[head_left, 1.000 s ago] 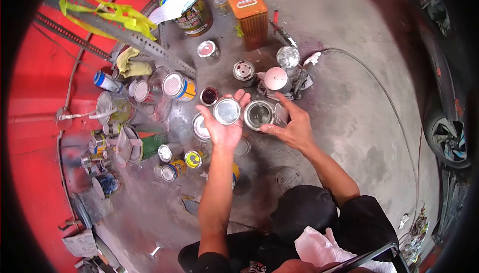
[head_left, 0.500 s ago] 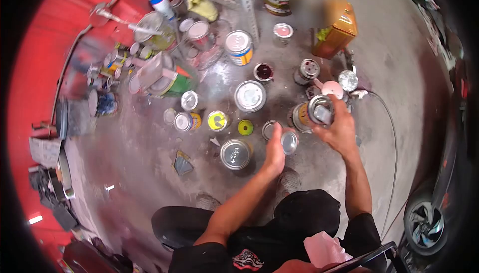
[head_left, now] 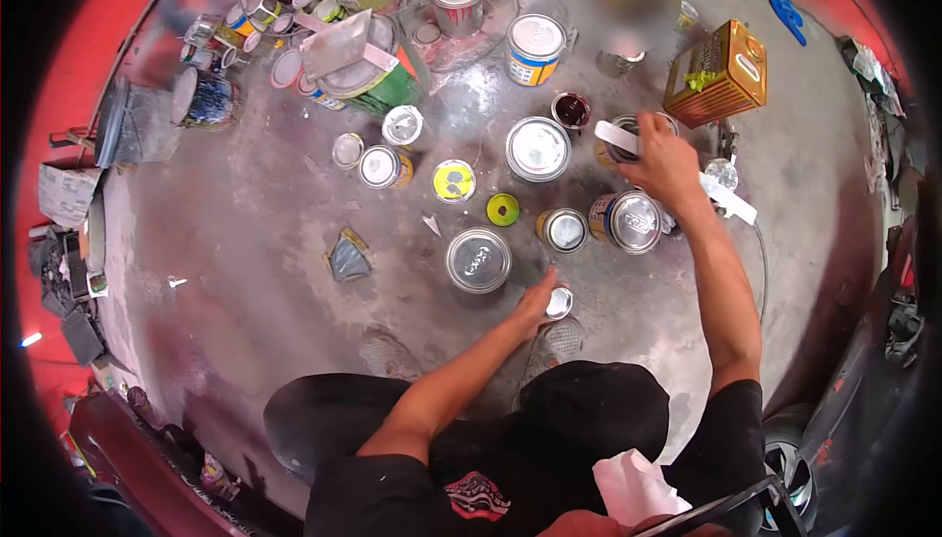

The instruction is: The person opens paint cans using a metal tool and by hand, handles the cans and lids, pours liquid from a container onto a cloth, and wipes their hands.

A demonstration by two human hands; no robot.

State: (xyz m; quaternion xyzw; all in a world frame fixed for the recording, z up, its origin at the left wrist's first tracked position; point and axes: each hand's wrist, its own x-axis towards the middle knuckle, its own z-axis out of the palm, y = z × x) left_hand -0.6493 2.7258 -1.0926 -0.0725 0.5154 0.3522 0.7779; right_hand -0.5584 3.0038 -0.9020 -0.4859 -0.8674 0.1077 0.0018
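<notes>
Head view, concrete floor (head_left: 245, 272) with paint containers, itemised.

Left hand (head_left: 535, 306): grasping one small silver disc (head_left: 559, 302), held low, just in front of the wearer's shoe (head_left: 563, 339); whether lid or shallow cup, cannot be told.

Right hand (head_left: 669, 169): thumb and fingers curved over the top of one open-looking can (head_left: 610, 154), mostly covered; whether they grip it, cannot be told.

White strip (head_left: 616, 137): one, flat, its end jutting leftward from beneath the right fingers. Second white length (head_left: 728, 198): emerging on the far side of the wrist; whether the same piece, hidden.

Blue-and-yellow labelled can (head_left: 633, 221): silver top, near the right forearm. Smaller can (head_left: 564, 231): just left of it, above the left hand. Broad silver-topped can (head_left: 478, 260): left of the left hand, apart.

White-topped can (head_left: 538, 149): large, left of the right hand. Dark red pot (head_left: 570, 111): behind it, near. Lime-green round (head_left: 502, 209): small. Orange-gold tin (head_left: 714, 76): rectangular, beyond the right hand.
</notes>
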